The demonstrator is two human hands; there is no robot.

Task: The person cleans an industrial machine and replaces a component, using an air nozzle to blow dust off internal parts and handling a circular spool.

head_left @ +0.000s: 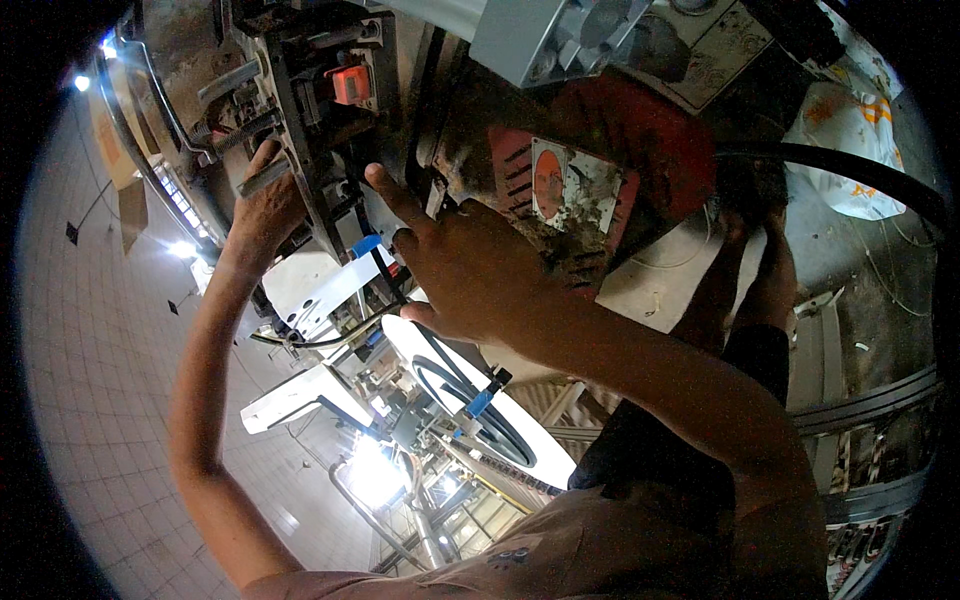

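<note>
At the upper left, my left hand [265, 212] reaches in against the dark metal frame [305, 165] of a machine. One finger points up beside a flat grey metal bar [264, 179]; the frame hides the other fingers, so its grip does not show. My right hand [475, 265] hovers right of the frame with its back toward me. One finger stretches out toward the machine while others curl. A small shiny metal piece [436, 198] shows at the curled fingers; whether they hold it is unclear. Left of that hand sits a blue fitting [367, 245] with a black hose.
An orange-red block [350, 86] sits on the machine above. A grimy red panel [530, 190] with slots and a worn label lies beyond my right hand. A black hose [850, 165] arcs near a white bag [850, 150]. Below stands a white panel [480, 400] with coiled black tubing.
</note>
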